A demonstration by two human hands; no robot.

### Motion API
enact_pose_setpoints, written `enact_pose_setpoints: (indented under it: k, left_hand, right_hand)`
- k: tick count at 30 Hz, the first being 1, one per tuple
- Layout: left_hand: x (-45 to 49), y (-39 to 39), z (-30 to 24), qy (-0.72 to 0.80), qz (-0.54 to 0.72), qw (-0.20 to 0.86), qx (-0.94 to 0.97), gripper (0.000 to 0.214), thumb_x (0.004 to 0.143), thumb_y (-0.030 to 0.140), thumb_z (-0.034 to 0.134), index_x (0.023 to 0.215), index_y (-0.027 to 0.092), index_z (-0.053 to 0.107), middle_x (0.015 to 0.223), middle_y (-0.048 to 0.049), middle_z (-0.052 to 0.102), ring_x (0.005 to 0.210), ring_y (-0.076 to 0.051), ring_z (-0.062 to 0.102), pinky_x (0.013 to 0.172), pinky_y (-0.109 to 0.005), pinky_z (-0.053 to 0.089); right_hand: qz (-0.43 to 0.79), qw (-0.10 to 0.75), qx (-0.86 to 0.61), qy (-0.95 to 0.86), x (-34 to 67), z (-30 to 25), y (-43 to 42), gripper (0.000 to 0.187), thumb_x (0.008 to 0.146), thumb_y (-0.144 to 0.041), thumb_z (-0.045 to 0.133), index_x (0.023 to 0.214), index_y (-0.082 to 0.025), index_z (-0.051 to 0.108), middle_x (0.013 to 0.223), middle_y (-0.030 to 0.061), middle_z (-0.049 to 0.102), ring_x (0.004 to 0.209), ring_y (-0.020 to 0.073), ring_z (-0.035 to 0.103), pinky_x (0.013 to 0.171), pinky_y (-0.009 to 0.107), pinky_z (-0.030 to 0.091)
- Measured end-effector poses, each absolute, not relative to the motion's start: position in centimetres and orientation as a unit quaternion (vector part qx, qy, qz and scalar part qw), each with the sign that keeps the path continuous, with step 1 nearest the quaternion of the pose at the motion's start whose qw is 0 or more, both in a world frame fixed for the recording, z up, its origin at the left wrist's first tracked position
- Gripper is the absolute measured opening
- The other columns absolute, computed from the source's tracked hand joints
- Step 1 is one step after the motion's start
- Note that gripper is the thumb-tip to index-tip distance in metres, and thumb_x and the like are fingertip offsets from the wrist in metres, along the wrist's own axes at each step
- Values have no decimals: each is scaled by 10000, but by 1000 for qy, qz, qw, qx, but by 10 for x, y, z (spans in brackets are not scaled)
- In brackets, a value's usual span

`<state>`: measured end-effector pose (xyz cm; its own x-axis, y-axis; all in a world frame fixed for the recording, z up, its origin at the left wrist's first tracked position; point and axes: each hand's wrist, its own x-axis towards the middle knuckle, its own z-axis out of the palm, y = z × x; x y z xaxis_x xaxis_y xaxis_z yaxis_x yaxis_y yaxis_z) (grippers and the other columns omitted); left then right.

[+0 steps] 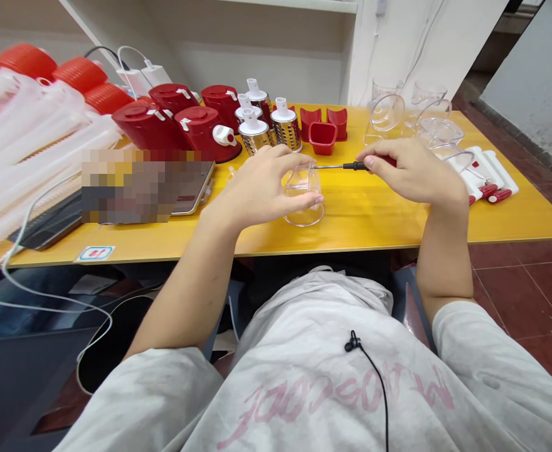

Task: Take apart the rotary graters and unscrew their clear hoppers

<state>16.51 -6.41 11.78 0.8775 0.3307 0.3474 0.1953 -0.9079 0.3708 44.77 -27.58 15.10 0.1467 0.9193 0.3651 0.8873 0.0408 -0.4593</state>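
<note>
My left hand (269, 182) is closed around a clear plastic housing (304, 201) that stands on the yellow table (374, 216). My right hand (410, 171) grips a screwdriver (346, 166) with a black and red handle. Its thin metal shaft points left, level with the table, and its tip meets the top of the clear housing. Both forearms reach over the table's near edge.
Red bases (201, 129), steel grater drums (285, 129) and small red cups (323, 138) line the back. More clear housings (438, 129) and white-and-red parts (485, 179) lie right. A tablet (191, 188), stacked white plastic parts (31, 144) and cables sit left.
</note>
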Motion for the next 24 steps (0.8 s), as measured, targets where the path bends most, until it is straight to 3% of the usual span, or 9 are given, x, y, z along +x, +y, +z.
enact_pose_setpoints:
  k: [9, 13, 16, 19, 24]
  left_hand:
    - [164, -66, 120, 140, 195, 162, 957, 831, 1029, 814, 829, 1658, 272, 855, 1547, -169, 809, 1535, -509, 706, 1450, -728, 509]
    - [164, -65, 119, 140, 196, 159, 957, 845, 1037, 833, 815, 1659, 263, 851, 1540, -176, 812, 1518, -508, 715, 1440, -726, 517]
    - [164, -65, 119, 136, 199, 160, 957, 851, 1032, 854, 817, 1645, 265, 861, 1536, -176, 819, 1522, -513, 717, 1438, -728, 519]
    - [163, -65, 120, 135, 200, 160, 957, 860, 1026, 862, 819, 1635, 257, 872, 1527, -180, 825, 1516, -513, 724, 1431, -723, 529]
    - [163, -65, 119, 134, 202, 161, 957, 848, 1026, 861, 826, 1634, 271, 872, 1520, -170, 822, 1501, -505, 726, 1429, -722, 531]
  right_hand:
    - [39, 298, -680, -669, 449, 154, -280, 318, 1022, -517, 950, 1306, -375, 950, 1271, 75, 945, 1094, 378, 844, 1064, 608, 710]
    - [33, 295, -689, -661, 449, 148, -273, 405, 1008, -618, 996, 1308, -347, 971, 1110, 87, 941, 1060, 383, 838, 1009, 576, 697]
    - [30, 295, -691, -659, 449, 148, -273, 385, 1061, -638, 924, 1265, -318, 990, 1005, 81, 928, 1025, 371, 834, 986, 551, 678]
    - [27, 294, -689, -662, 449, 151, -277, 321, 1076, -604, 900, 1194, -319, 986, 1050, 77, 938, 1010, 360, 833, 974, 550, 671]
    - [48, 303, -688, -658, 447, 154, -279, 304, 995, -564, 1012, 1203, -349, 959, 1157, 82, 944, 1119, 403, 863, 956, 554, 703]
